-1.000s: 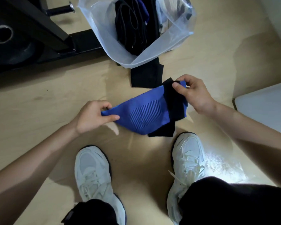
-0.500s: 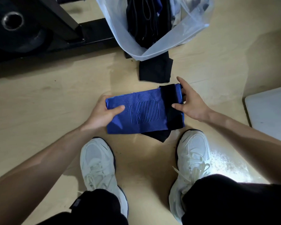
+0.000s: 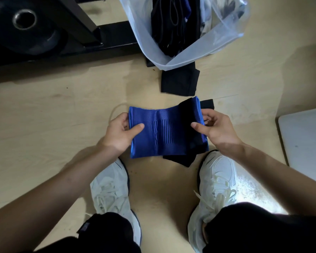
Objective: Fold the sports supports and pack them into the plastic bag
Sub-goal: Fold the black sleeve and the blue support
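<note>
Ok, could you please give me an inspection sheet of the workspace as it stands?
Surface: pale wooden floor, sunlit patch at right.
Job's things: blue support held by both ends, black piece showing beneath it; plastic bag open, dark supports inside; black support on the floor at the bag's mouth.
Clutter: thin pale loop on the floor by the left hand.
Grippers: left hand and right hand each pinch an end of the blue support.
Cables: nothing seen.
Surroundings: black weight plate and frame far left; white panel right; white shoes below.
</note>
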`<state>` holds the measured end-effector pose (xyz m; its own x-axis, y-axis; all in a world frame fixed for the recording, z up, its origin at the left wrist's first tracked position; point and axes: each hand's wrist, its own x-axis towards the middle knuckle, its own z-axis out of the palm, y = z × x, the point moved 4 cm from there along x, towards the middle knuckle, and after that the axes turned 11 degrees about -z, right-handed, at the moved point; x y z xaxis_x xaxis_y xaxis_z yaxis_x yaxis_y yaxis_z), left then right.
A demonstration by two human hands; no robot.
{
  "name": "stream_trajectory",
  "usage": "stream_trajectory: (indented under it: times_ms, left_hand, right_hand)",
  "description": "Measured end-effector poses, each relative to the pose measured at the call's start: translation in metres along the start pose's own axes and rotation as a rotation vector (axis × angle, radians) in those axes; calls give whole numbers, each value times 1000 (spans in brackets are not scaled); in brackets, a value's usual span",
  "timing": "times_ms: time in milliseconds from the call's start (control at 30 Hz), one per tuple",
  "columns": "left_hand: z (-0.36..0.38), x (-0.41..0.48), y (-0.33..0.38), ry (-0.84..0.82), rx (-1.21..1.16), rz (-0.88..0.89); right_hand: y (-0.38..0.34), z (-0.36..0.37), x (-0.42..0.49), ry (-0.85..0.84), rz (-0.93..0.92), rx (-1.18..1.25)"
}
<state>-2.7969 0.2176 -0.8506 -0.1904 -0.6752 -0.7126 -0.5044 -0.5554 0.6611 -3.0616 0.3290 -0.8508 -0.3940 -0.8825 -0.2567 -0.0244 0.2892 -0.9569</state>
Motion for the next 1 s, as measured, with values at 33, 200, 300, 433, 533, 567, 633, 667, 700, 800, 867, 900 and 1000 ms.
stream_trajectory:
  times_ms: [33,200,300,433,533,567,633,667,700,800,867,900,1000]
  left_hand:
    - [5,-6,7,-27,-10,27]
    - [33,-26,27,-123,-69,82]
    - [43,-35,32,-174,-114,73]
    - [47,-42,33,-194,-163,68]
    - [47,-43,31,-208,-163,53]
    - [47,-44,31,-209,-155,43]
    - [47,-44,29,-225,-138,13]
    - [48,-45,28,-246,-151,-5]
    - [50,-47,27,-270,-179,-29]
    - [56,-52,25,-341,-166,-13]
    - [60,-56,26,-381,-80,61]
    - [60,-56,28,-375,-45,95]
    - [47,-44,31,-224,-38,151]
  right_hand:
    - [-4,7,-3,-14,2,28]
    - [-24,36,-17,-77,-26,133]
    - [-31,49,-24,-132,-99,59]
    - [-32,58,-31,-176,-108,22]
    - [-32,58,-32,-186,-98,38]
    - [-33,58,-33,-191,-96,42]
    - [-33,59,-35,-202,-76,35]
    - [-32,60,-36,-204,-61,15]
    - [-30,61,-37,-204,-48,-14]
    - [-26,62,-37,-184,-46,-82]
    - [-26,61,-35,-173,-70,-93]
    - [-26,61,-34,-170,-76,-91]
    - [-23,58,-32,-157,-51,-58]
